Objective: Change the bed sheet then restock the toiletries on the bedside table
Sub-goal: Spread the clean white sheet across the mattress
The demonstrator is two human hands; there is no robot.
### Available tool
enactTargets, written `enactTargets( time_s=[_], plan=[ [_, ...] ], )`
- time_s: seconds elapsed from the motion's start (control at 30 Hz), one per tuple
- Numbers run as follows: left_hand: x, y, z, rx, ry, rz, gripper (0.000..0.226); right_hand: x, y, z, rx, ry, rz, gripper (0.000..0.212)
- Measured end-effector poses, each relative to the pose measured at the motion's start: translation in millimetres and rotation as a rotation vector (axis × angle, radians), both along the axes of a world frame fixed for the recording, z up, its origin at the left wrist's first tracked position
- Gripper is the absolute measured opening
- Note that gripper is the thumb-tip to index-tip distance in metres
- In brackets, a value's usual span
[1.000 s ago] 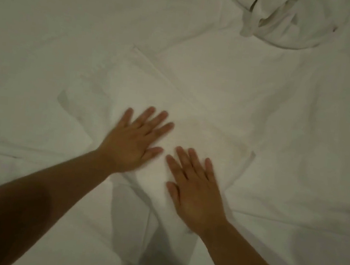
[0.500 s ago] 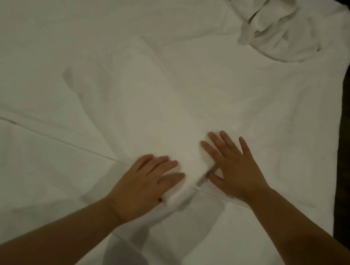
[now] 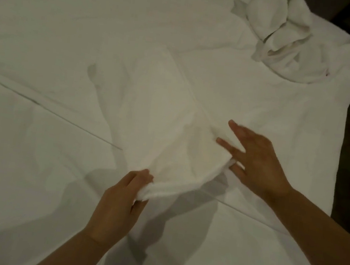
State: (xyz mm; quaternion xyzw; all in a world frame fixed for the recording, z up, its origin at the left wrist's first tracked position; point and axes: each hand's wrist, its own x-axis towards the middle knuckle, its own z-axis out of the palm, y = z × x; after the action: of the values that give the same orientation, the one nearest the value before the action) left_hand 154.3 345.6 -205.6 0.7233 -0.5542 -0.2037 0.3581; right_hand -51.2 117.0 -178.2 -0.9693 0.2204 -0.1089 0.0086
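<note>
A folded white sheet [image 3: 156, 116] lies across the middle of the bed, on top of the spread white bed sheet [image 3: 32, 170]. My left hand [image 3: 121, 200] grips the folded sheet's near left corner and lifts it a little. My right hand [image 3: 256, 160] holds the near right corner, thumb and lower fingers pinching the cloth while the other fingers stay straight. The near edge of the folded sheet sags between both hands.
A crumpled white cloth [image 3: 291, 38] is bunched at the far right of the bed. The bed's right edge [image 3: 346, 131] drops to a dark floor. A long seam line [image 3: 51, 108] crosses the spread sheet on the left.
Both hands lay flat on the folded sheet before; now they have taken hold of its near corners and raised the near edge off the bed.
</note>
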Motion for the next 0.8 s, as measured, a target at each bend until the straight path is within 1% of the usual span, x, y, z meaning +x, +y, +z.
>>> enactTargets(
  time_s=[0.07,0.17,0.2,0.23,0.27,0.3,0.33,0.37,0.4,0.43,0.47,0.5,0.53,0.57,0.6,0.63,0.67,0.7,0.77,0.8],
  plan=[
    [-5.1,8.8,3.3,0.011,0.028,-0.017,0.034,-5.0,11.6,1.7,0.070,0.091,0.082,0.068],
    [-10.8,8.5,10.5,0.053,0.072,-0.022,0.037,-3.5,20.1,-3.8,0.136,0.167,0.107,0.072],
    [-6.8,7.9,9.9,0.054,0.070,-0.035,0.036,-1.4,19.7,-5.1,0.144,0.162,0.111,0.065],
    [-4.8,6.3,14.1,0.049,0.036,-0.030,0.035,0.8,17.2,-2.8,0.153,0.148,0.117,0.049],
    [-5.6,5.9,13.1,0.071,0.048,-0.071,0.034,2.5,14.7,0.4,0.171,0.132,0.118,0.031],
    [0.1,8.4,31.3,0.098,0.016,-0.100,0.032,3.3,14.0,4.2,0.218,0.125,0.118,0.022],
    [-7.7,18.2,-0.7,0.138,-0.004,-0.125,0.033,2.6,14.6,8.0,0.270,0.133,0.122,0.023],
    [-8.5,26.4,-19.8,0.232,-0.056,-0.089,0.036,-0.3,16.1,12.2,0.334,0.133,0.132,0.021],
    [-14.5,39.1,-44.7,0.353,-0.015,-0.056,0.047,-2.4,19.2,21.0,0.447,0.135,0.110,0.017],
    [-19.3,46.8,-57.4,0.448,0.172,0.060,0.066,-2.0,21.3,34.2,0.597,0.118,0.057,0.017],
    [-22.6,47.6,-57.7,0.481,0.337,0.089,0.078,2.8,22.1,50.7,0.723,0.058,-0.033,0.029],
    [-18.7,49.2,-44.4,0.425,0.368,0.091,0.068,9.3,18.5,63.3,0.822,-0.023,-0.108,0.033],
    [-12.6,40.1,-22.3,0.336,0.298,0.092,0.051,18.8,11.7,70.9,0.909,-0.083,-0.171,0.024],
    [-5.8,23.2,9.2,0.265,0.341,0.144,0.038,30.1,2.3,74.6,0.959,-0.103,-0.197,0.008],
    [4.1,6.9,36.5,0.155,0.423,0.227,0.029,46.4,-7.2,76.3,0.969,-0.130,-0.220,0.011],
    [18.6,-7.9,62.7,0.019,0.486,0.353,0.022,67.7,-14.9,79.6,0.990,-0.167,-0.259,0.017],
    [25.3,-22.2,54.0,-0.063,0.550,0.489,0.019,88.8,-22.1,79.9,1.006,-0.226,-0.302,0.015],
    [40.5,-35.3,54.9,-0.115,0.622,0.558,0.016,111.1,-27.9,78.8,1.014,-0.288,-0.355,0.014],
    [68.3,-57.4,40.9,-0.111,0.731,0.715,0.007,155.6,-39.2,69.2,1.012,-0.369,-0.429,0.017],
    [81.2,-67.8,38.6,-0.085,0.770,0.778,0.007,176.7,-45.7,61.2,0.987,-0.368,-0.446,0.017]
  ],
)
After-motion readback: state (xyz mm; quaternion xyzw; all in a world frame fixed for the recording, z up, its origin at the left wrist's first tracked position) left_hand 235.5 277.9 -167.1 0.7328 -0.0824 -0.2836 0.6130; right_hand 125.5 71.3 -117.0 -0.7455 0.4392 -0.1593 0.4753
